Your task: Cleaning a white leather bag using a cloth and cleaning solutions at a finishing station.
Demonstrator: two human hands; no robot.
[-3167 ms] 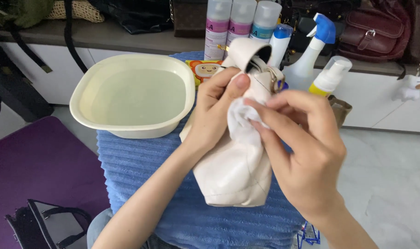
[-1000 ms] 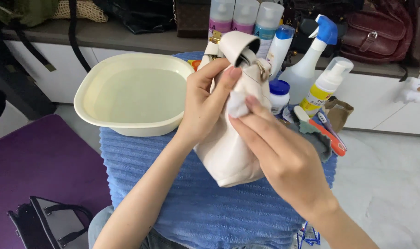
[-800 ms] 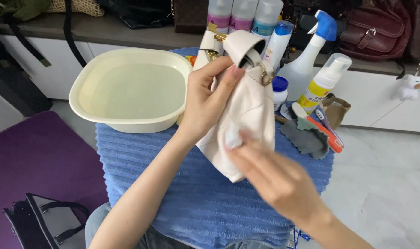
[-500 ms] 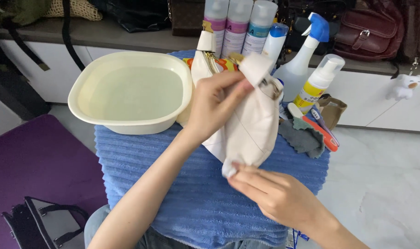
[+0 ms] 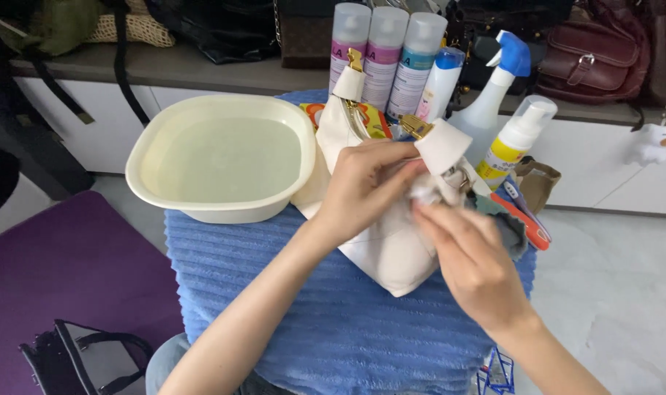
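Left hand first: we have it clamped around the upper part of the cream-white leather handbag, fingers curled over the front, steadying it tilted on the ribbed blue towel that covers the stand. Biggest around it is that towel, then the pale cream plastic basin of water just left of the bag, touching its side. Behind stand three grey-capped spray cans, a clear trigger bottle with a blue nozzle and a yellow-labelled pump bottle. Our right hand has its fingertips pinched on a small white wipe, pressing it against the bag below its gold clasp.
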